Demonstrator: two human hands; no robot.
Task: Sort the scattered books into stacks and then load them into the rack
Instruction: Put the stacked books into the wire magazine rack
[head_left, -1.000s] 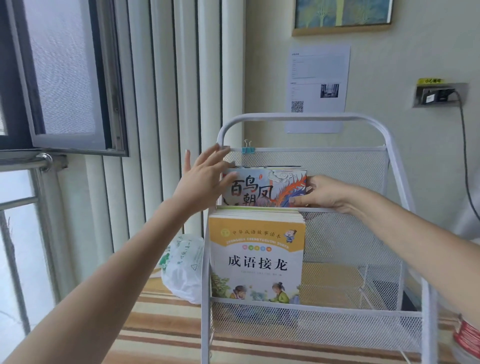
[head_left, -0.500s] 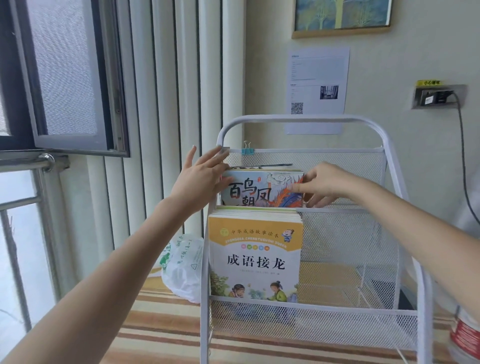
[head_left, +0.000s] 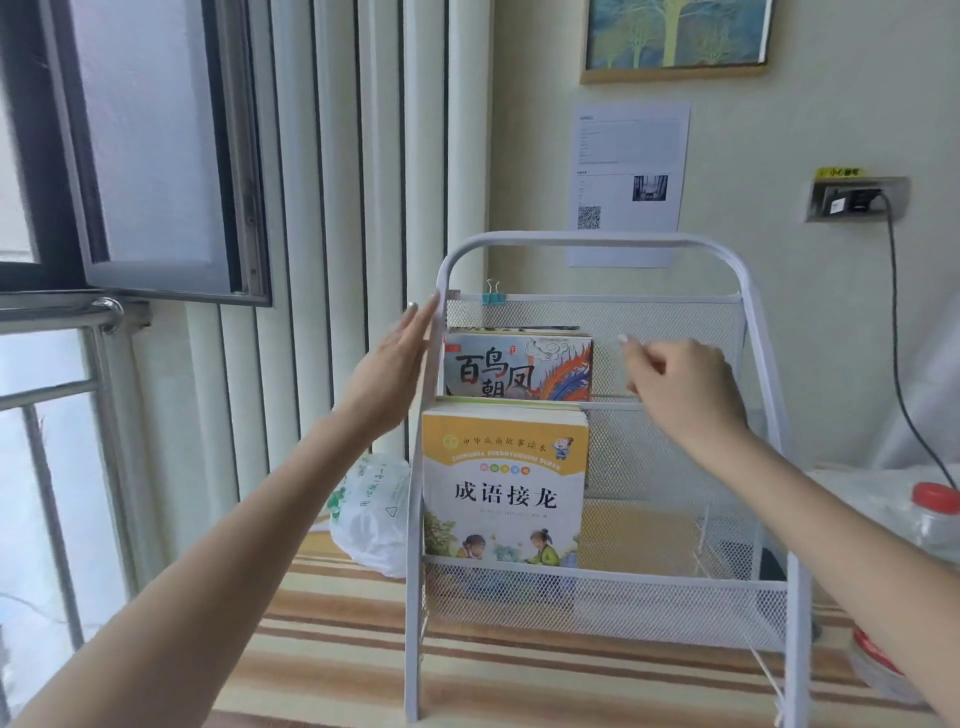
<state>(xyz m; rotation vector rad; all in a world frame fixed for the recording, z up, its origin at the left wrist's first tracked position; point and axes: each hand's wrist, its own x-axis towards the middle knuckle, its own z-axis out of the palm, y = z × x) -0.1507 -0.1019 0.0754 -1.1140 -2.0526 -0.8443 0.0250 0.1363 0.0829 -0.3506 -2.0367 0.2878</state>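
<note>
A white mesh rack stands in front of me on a striped surface. In its upper tier a stack of books with a phoenix cover stands upright at the left. The lower tier holds another stack fronted by a yellow-and-white cover. My left hand is flat with straight fingers beside the rack's left post, at the height of the upper stack. My right hand hovers just right of the upper stack with fingers loosely curled, holding nothing.
A white plastic bag lies left of the rack. A clear jar with a red lid stands at the right edge. A blue binder clip sits on the rack's top mesh rail. An open window is on the left.
My right hand let go of the upper books and pulled back to the right. My left hand came off the stack's left edge and now lies flat beside the rack post.
</note>
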